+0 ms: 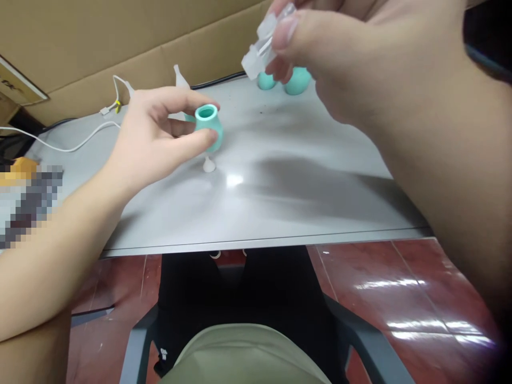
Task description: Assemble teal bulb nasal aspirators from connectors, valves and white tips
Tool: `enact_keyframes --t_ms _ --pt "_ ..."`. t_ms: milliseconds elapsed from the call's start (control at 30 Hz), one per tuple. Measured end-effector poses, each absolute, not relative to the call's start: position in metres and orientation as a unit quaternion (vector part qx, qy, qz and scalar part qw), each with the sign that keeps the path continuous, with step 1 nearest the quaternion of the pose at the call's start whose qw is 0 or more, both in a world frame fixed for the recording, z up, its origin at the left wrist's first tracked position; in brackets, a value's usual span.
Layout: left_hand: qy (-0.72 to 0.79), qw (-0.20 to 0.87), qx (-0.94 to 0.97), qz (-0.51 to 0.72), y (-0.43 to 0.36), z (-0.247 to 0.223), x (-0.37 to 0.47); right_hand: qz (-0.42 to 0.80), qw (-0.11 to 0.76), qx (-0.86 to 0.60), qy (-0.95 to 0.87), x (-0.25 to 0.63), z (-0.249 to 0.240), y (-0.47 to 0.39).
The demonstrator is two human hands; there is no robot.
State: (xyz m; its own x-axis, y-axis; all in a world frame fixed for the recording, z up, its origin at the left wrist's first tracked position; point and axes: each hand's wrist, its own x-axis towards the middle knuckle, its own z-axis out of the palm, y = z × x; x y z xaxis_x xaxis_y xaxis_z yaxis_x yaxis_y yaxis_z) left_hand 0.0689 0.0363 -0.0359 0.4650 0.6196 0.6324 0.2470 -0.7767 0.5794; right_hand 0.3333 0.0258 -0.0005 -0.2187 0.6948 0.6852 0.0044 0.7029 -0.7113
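My left hand (160,128) grips a small teal vase (209,128) between thumb and fingers, its round mouth facing up. Just below the vase, a small white cone-shaped piece (208,164) stands on the grey table (256,213). My right hand (320,42) is raised at the upper right and pinches a translucent white plastic piece (256,60) between thumb and fingers. Behind my right hand, two teal rounded objects (298,81) rest near the back of the table, partly covered by the fingers.
A white pointed nozzle (181,78) stands behind my left hand. White cable (72,148) lies at the table's left, with a connector and yellow tie near the cardboard wall (120,37). A black cable runs along the back. An orange object (24,166) is at the far left.
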Motion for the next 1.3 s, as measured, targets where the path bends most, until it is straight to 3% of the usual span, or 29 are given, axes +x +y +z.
enact_keyframes --t_ms 300,667,1300 --pt "0.231 0.17 0.85 0.442 0.032 -0.039 0.047 0.32 0.553 -0.222 -0.737 0.325 -0.004 0.023" --pt "0.24 0.015 0.872 0.427 0.026 -0.037 0.052 0.328 0.536 -0.221 -0.746 0.326 -0.009 0.016" --pt "0.26 -0.017 0.832 0.49 0.011 -0.032 0.067 0.3 0.484 -0.182 -0.801 0.329 -0.014 0.022"
